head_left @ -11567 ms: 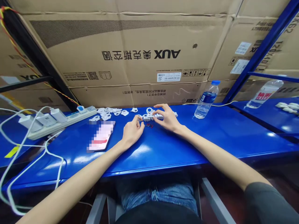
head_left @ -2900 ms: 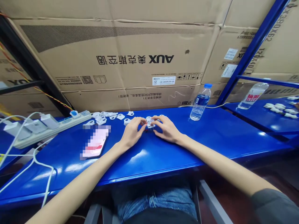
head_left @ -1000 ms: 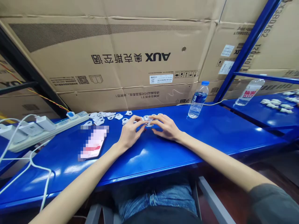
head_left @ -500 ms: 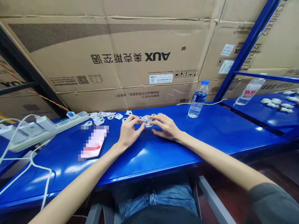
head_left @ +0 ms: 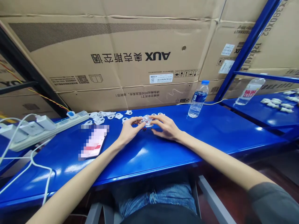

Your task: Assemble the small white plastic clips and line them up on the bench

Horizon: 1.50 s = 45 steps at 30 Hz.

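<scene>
Between my two hands, low over the blue table [head_left: 149, 149], is a small white plastic part [head_left: 147, 121] with a rounded, partly clear top. My left hand [head_left: 130, 128] grips it from the left, thumb and fingers closed at its edge. From the right, my right hand [head_left: 166, 127] holds the same part with curled fingers. Something small, dark and red [head_left: 144, 128] shows just below the part, too small to name. More white ring-shaped parts [head_left: 125, 120] lie behind my left hand, and a few peek out behind my right fingers.
A pile of white plastic parts [head_left: 102, 116] lies at the back left, beside a power strip [head_left: 70, 122] with plugs and cables. A phone [head_left: 94, 143] lies left of my hands. One water bottle [head_left: 198, 99] stands at right; another bottle [head_left: 250, 91] and white pieces [head_left: 277, 103] are farther right.
My left hand has shifted slightly, its thumb and fingers drawing a little down and left on the part, so more of it shows. My right hand stays nearly still.
</scene>
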Motion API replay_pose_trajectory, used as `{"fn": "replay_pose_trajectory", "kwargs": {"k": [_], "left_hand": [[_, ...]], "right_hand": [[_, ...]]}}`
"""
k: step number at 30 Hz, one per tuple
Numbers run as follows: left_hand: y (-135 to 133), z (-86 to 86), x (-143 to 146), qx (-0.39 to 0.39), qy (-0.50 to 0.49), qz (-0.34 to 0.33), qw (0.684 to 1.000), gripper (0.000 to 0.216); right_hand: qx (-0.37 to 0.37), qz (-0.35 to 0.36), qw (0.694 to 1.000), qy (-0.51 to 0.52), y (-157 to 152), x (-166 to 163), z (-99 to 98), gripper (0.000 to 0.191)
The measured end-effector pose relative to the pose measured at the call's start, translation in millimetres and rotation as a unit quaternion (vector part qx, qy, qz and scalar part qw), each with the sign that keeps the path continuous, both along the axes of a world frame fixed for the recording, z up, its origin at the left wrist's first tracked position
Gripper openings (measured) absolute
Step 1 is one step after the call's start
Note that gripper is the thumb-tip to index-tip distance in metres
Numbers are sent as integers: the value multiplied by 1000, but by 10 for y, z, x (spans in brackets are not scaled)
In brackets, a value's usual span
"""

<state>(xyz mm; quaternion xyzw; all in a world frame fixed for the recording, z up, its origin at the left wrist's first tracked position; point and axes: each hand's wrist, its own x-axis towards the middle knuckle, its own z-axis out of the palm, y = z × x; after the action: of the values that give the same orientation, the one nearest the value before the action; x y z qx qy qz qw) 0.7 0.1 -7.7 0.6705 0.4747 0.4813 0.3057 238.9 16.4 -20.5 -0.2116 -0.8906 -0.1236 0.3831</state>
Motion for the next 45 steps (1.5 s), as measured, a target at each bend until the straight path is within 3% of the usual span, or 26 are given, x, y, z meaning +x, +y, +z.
{"fn": "replay_pose_trajectory", "kwargs": {"k": [5, 9, 13, 17, 22, 28, 45], "left_hand": [[3, -17, 0, 19, 28, 10, 999, 45], [-20, -4, -21, 65, 123, 29, 990, 41], [-45, -19, -61, 156, 290, 35, 944, 31], [-50, -46, -83, 192, 376, -25, 906, 26], [-40, -53, -87, 173, 398, -67, 898, 24], [-57, -38, -85, 153, 403, -74, 899, 24], [-99, -1, -55, 149, 387, -82, 906, 16]], "right_hand": [[-41, -23, 999, -6, -15, -20, -4, 29], [-59, -61, 996, 1, -6, -26, 26, 30], [-88, -130, 987, 31, 139, 108, 95, 27], [-159, -232, 958, 63, 388, 419, 119, 31], [-269, -285, 919, 40, 584, 747, 32, 29], [-333, -288, 898, 9, 630, 817, -12, 32], [-351, -326, 876, -59, 571, 817, 79, 32]]}}
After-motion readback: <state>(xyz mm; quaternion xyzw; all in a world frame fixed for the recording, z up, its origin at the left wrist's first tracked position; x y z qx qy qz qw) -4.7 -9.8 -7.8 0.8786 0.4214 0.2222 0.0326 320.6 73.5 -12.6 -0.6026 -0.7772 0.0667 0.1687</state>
